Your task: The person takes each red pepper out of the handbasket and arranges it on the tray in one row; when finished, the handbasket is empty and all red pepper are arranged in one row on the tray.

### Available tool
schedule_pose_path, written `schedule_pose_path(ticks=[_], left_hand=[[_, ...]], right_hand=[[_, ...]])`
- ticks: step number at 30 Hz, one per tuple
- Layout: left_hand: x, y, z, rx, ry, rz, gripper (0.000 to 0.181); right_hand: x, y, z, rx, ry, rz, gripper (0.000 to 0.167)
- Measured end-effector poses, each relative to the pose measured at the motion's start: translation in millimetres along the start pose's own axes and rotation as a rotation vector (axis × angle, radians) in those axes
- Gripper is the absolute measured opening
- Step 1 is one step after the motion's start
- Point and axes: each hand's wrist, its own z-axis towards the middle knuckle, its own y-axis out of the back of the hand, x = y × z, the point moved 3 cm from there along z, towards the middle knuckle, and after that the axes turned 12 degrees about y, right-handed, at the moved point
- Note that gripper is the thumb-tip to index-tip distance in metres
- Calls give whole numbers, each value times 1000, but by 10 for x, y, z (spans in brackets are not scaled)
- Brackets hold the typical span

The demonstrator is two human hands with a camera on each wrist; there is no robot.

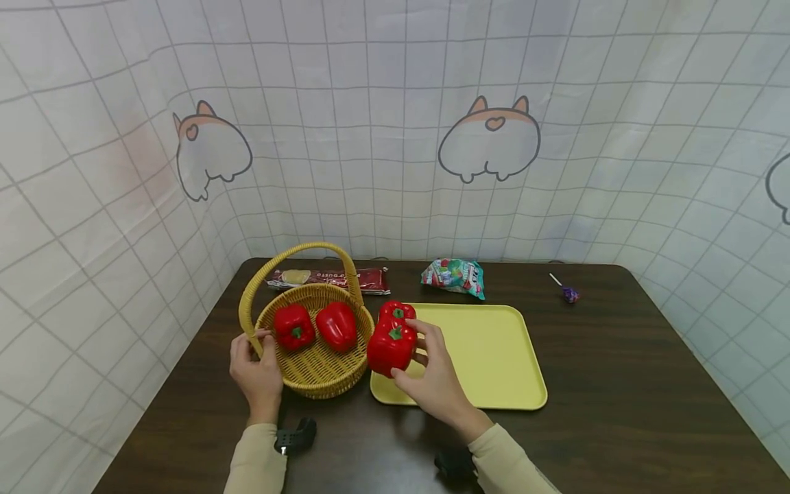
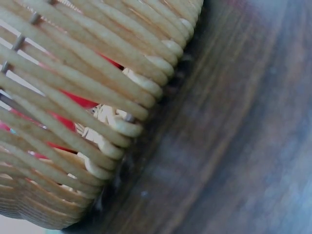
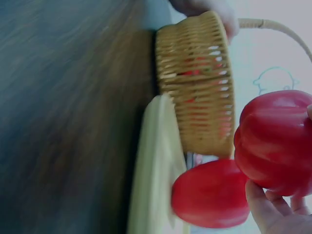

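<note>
My left hand (image 1: 256,370) grips the left rim of a yellow wicker basket (image 1: 321,391), by the foot of its arched handle. Two red bell peppers lie inside, one at the left (image 1: 290,322) and one at the right (image 1: 337,326). In my right hand (image 1: 435,384), a third red bell pepper (image 1: 389,350) is held between thumb and fingers, raised over the left end of a yellow tray (image 1: 487,357). Behind it another red bell pepper (image 3: 209,195) rests on the tray, partly hidden in the head view. The basket's woven side (image 2: 73,97) fills much of the left wrist view.
A dark red snack packet (image 1: 370,280) lies behind the basket, partly covered by it. At the back stands a teal candy bag (image 1: 455,276). A purple lollipop (image 1: 570,295) lies at the right on the dark wooden table (image 1: 629,384). A checked curtain (image 1: 370,137) surrounds the table.
</note>
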Motion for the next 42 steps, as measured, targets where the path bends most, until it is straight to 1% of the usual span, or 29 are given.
schedule_pose_path(ticks=[4,7,11,16,20,24,27,30,33,37,42], left_hand=[[-167,22,-47,-5,-10,-11,8],[-211,31,-60,-1,-8,-15,8],[-210,27,-58,-1,-11,-26,10],[-190,17,-49,-5,-15,-22,6],[-189,14,-55,2,-5,-28,4],[-205,19,-59,5,-3,-38,8],[-211,19,-61,6,-4,-32,7],[-217,14,-59,11,-1,-24,4],[-219,16,-60,13,3,-20,4],[-223,20,-63,9,0,-20,4],[-220,27,-63,6,-3,-24,7]], right_hand=[[-76,77,-72,7,13,-68,91],[-122,149,-110,-3,25,-119,90],[-212,250,-149,-42,-1,-150,88],[-328,352,-183,-89,-56,-154,88],[-404,405,-202,-107,-106,-174,90],[-467,443,-211,-121,-163,-212,91],[-512,466,-216,-137,-187,-236,90],[-539,492,-210,-157,-190,-243,87],[-558,519,-197,-168,-171,-245,83],[-580,569,-181,-172,-147,-247,80],[-573,606,-156,-168,-137,-232,75]])
